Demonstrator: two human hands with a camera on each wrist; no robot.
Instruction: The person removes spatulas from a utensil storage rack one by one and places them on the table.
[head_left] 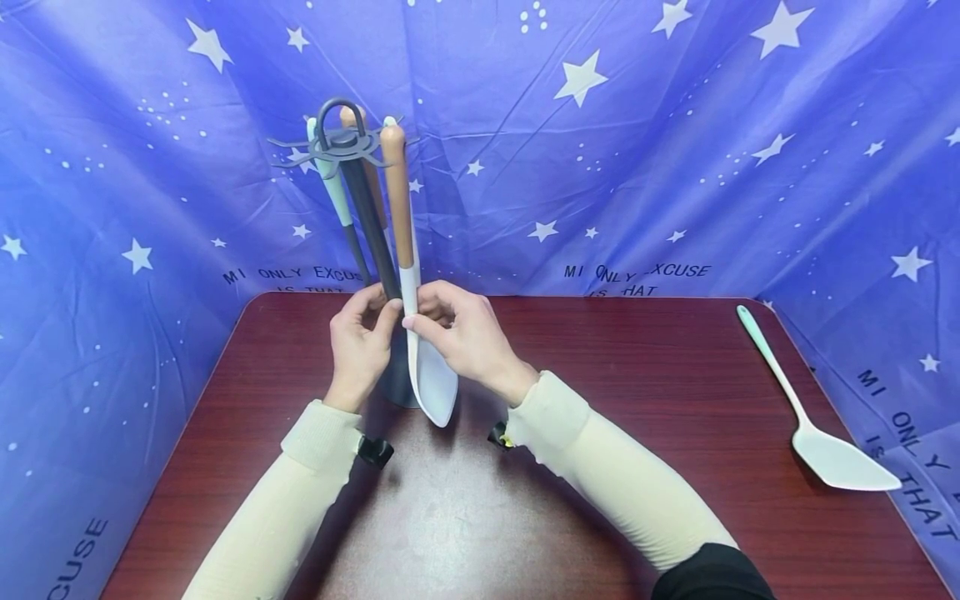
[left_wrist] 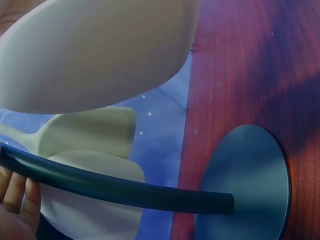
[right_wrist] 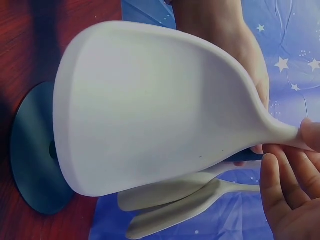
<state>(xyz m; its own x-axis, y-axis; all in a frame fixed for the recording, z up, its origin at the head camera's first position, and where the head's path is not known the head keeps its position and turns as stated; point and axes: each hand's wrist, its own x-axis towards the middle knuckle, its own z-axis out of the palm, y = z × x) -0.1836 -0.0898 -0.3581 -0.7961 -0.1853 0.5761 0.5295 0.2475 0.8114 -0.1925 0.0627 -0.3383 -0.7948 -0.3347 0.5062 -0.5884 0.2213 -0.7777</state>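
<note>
My left hand (head_left: 358,346) grips the dark post (left_wrist: 125,192) of a utensil rack, below its hooked top (head_left: 347,143). My right hand (head_left: 476,337) pinches the white shaft of a spatula (head_left: 437,379) with a wooden handle. The spatula stands nearly upright in front of the post, its handle top right beside the rack's hooks. Its broad white blade (right_wrist: 140,110) points down over the round dark base (left_wrist: 250,170). Behind it hang a mint-handled utensil (head_left: 332,187) and another wooden-handled one (head_left: 375,179). Pale blades (left_wrist: 95,132) of hanging utensils show in the wrist views.
A white turner (head_left: 840,458) with a mint handle lies at the right side of the dark red wooden table (head_left: 615,433). Its blade tip reaches the table's right edge. A blue curtain (head_left: 495,100) with white stars surrounds the table at the back and sides.
</note>
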